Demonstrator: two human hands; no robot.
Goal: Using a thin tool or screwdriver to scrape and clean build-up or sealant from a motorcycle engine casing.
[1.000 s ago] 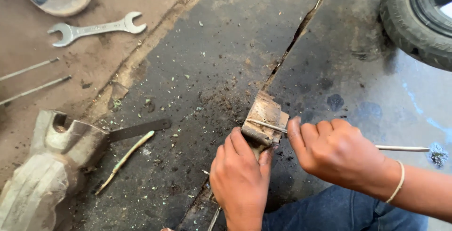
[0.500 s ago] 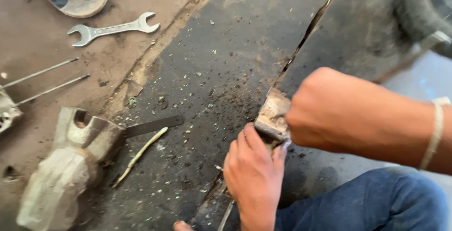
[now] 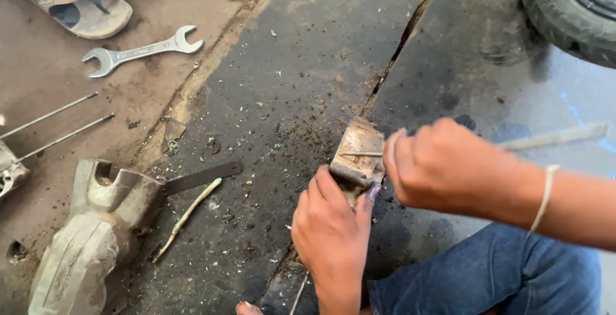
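My left hand (image 3: pixel 330 228) grips the near end of a small dirty metal block (image 3: pixel 359 151) that stands on the dark oily floor beside a long crack (image 3: pixel 398 45). My right hand (image 3: pixel 449 164) is closed around a thin metal rod (image 3: pixel 545 137). The rod's tip lies across the top of the block; its other end sticks out blurred to the right. A pale band circles my right wrist. My blue-jeaned knee (image 3: pixel 487 270) is at the bottom right.
A grey engine casing (image 3: pixel 90 231) lies at the lower left with a flat dark blade (image 3: pixel 202 177) and a pale stick (image 3: pixel 186 215) beside it. An open-ended spanner (image 3: pixel 141 51), two thin rods (image 3: pixel 54 126), sandals (image 3: pixel 74 4) and a tyre (image 3: pixel 571 13) lie around.
My right hand has swung back from high over the block to its right side, with the rod tip again on the block. The left hand has kept its grip.
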